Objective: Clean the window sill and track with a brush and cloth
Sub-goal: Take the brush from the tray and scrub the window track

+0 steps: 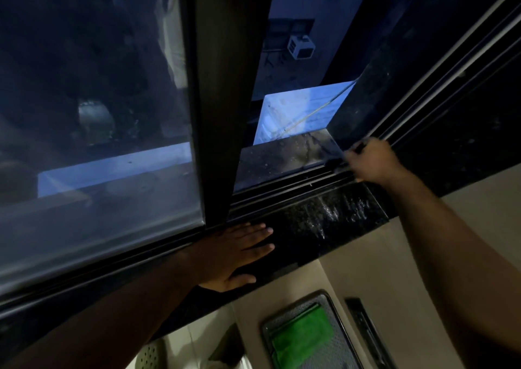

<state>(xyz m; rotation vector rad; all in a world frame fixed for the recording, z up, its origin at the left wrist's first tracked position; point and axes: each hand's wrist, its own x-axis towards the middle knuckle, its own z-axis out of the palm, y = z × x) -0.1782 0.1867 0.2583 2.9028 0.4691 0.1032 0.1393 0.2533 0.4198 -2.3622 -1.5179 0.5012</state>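
A dark speckled stone window sill [324, 222] runs across the view below a black sliding-window track [287, 188]. My left hand [234, 253] lies flat on the sill, fingers spread, holding nothing. My right hand [375, 160] is closed around a thin dark brush [356, 148] at the right end of the track, where track and side frame meet. The brush is blurred and mostly hidden by the fingers. A green cloth [303, 340] lies folded in a grey tray [270, 326] below the sill.
The dark window frame post [222, 115] stands between the closed pane on the left and the open gap on the right. Outside lie a wet stone ledge [282, 157] and a lit white wall. A black bar [366, 332] lies right of the tray.
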